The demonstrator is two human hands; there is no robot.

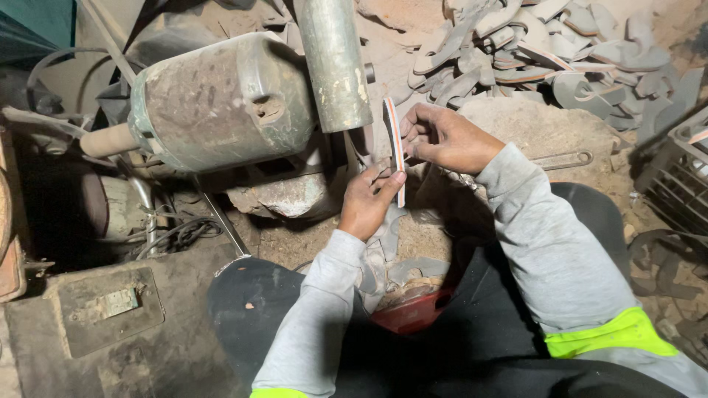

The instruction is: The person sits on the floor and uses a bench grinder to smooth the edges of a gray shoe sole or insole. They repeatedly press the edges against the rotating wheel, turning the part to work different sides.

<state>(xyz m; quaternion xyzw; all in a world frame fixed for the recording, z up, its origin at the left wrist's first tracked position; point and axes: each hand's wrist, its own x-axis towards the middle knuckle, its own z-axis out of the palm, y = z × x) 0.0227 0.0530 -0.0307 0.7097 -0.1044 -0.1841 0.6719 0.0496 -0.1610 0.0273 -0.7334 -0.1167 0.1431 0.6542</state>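
Observation:
Both hands hold a thin curved sole piece, grey with white and orange edge layers, held edge-on and upright. My left hand pinches its lower end. My right hand grips its upper part from the right. The piece stands just right of a grey cylindrical roller that hangs down from a dusty motor housing. My grey sleeves with yellow-green cuffs reach in from below.
A heap of several grey sole pieces lies at the back right. More cut pieces sit in a red tub between my knees. A dark crate stands at the right edge, a wrench beside it. Cables trail on the left.

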